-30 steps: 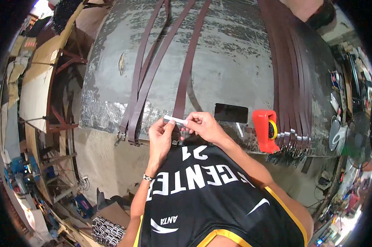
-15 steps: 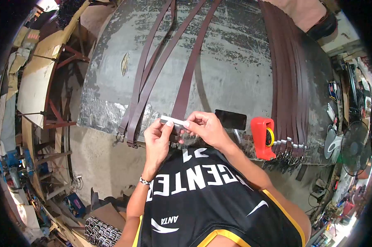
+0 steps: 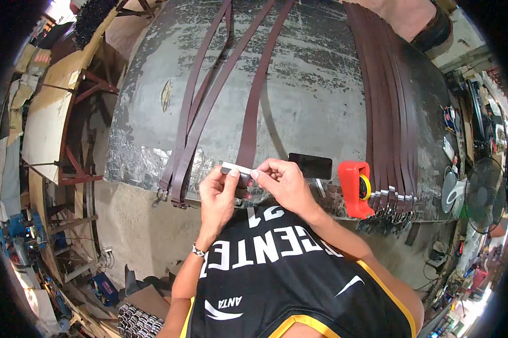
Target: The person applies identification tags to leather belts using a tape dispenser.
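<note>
A long brown belt (image 3: pixel 258 98) runs down the worn grey table to my hands at the near edge. A white label strip (image 3: pixel 238 168) lies across its near end. My left hand (image 3: pixel 217 190) is closed around that end, thumb pressed on the strip. My right hand (image 3: pixel 283 185) pinches the strip's right end between thumb and fingers. The buckle end below the strip is partly hidden by my fingers. Left of my hands, more brown belts (image 3: pixel 198 127) hang their buckles over the table edge.
A black phone (image 3: pixel 310 166) and a red tape dispenser (image 3: pixel 352 188) with yellow-cored tape sit right of my hands. Beyond them lies a row of brown belts (image 3: pixel 386 112) with white bands near their buckles. A fan (image 3: pixel 484 194) stands at far right, a wooden board (image 3: pixel 51 124) at left.
The camera view has shifted slightly. My left thumb has moved a little to the right along the strip. Both hands keep their hold.
</note>
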